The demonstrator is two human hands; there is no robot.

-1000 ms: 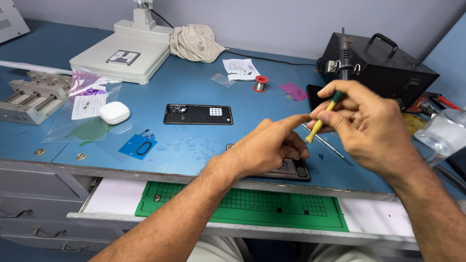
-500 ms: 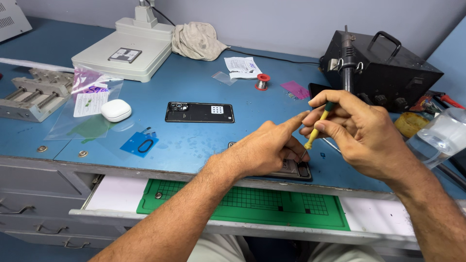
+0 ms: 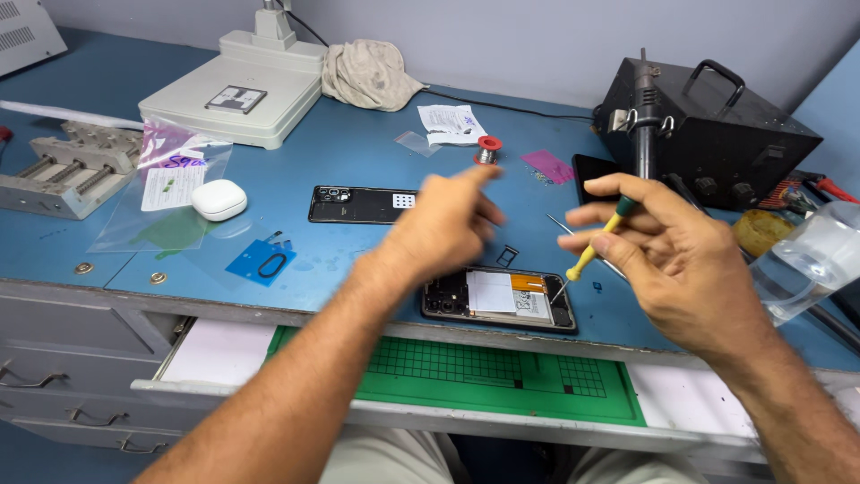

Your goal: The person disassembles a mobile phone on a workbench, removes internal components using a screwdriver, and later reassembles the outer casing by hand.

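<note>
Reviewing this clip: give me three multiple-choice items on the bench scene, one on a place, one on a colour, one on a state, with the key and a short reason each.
1. Where does the opened phone lie?
A. near the front edge of the blue bench
B. inside the drawer
C. on the white machine

2. What colour is the handle of the screwdriver?
A. red
B. yellow with a green cap
C. black

3. What is the left hand doing?
A. gripping the phone
B. holding the screwdriver
C. raised, holding nothing

Key: 1 A, it lies just behind the bench edge; 2 B, seen between the fingers of the right hand; 3 C, it is above the bench with a finger extended.
</note>
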